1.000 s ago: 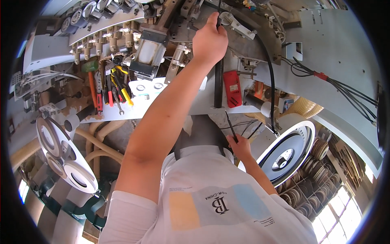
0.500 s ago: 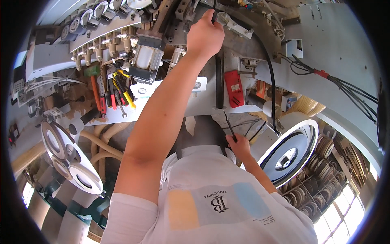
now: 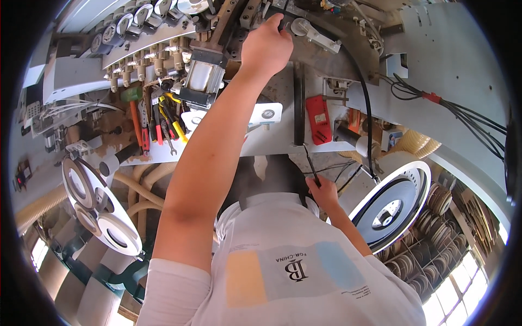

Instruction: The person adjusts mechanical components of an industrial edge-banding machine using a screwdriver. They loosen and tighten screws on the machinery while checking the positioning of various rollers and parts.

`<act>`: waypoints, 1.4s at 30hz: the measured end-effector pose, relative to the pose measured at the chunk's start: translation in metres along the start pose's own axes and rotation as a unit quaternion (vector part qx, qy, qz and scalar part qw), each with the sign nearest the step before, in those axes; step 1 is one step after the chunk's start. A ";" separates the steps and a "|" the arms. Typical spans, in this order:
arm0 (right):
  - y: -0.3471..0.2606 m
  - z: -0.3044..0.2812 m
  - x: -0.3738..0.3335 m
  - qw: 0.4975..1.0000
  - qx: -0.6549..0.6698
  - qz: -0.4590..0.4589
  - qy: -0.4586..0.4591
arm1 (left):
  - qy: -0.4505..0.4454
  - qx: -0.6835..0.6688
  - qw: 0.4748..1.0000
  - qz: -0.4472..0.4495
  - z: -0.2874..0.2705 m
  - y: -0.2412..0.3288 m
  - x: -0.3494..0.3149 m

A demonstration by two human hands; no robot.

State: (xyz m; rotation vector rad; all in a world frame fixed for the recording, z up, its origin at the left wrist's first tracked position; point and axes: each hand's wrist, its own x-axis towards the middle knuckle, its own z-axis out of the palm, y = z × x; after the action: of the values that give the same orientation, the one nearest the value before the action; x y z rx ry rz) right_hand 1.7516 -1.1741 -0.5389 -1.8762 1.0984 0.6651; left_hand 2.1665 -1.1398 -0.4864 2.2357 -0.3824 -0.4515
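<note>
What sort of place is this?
Most likely a workshop or small factory. Exposed machinery fills the upper part of the view, hand tools lie clustered beside it, and thick ribbed hoses, perhaps for dust or air, run below. What it makes, I cannot tell.

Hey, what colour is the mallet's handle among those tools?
The handle is orange, shown in the head view.

The metal plate [image 3: 321,62] at upper centre looks dull and scuffed, the red case [image 3: 318,127] smooth plastic, the thin rod [image 3: 311,164] matt, the shirt [image 3: 272,301] matt cloth.
</note>
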 end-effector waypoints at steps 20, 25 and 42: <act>-0.024 -0.012 0.013 0.997 0.070 -0.007 0.037 | -0.180 -0.363 0.909 -0.100 -0.059 -0.024 -0.155; -0.091 -0.043 0.015 0.976 0.212 -0.025 0.043 | -0.193 -0.441 0.842 -0.246 -0.089 -0.075 -0.236; -0.098 0.003 0.001 0.989 0.131 -0.067 -0.033 | 0.196 -0.129 0.916 -0.325 -0.114 -0.380 -0.259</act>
State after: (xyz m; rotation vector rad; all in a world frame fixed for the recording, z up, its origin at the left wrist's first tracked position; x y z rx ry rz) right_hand 1.8383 -1.1455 -0.5020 -1.6721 0.9579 0.4776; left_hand 2.0328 -0.7184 -0.6573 2.0800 0.6196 -0.3462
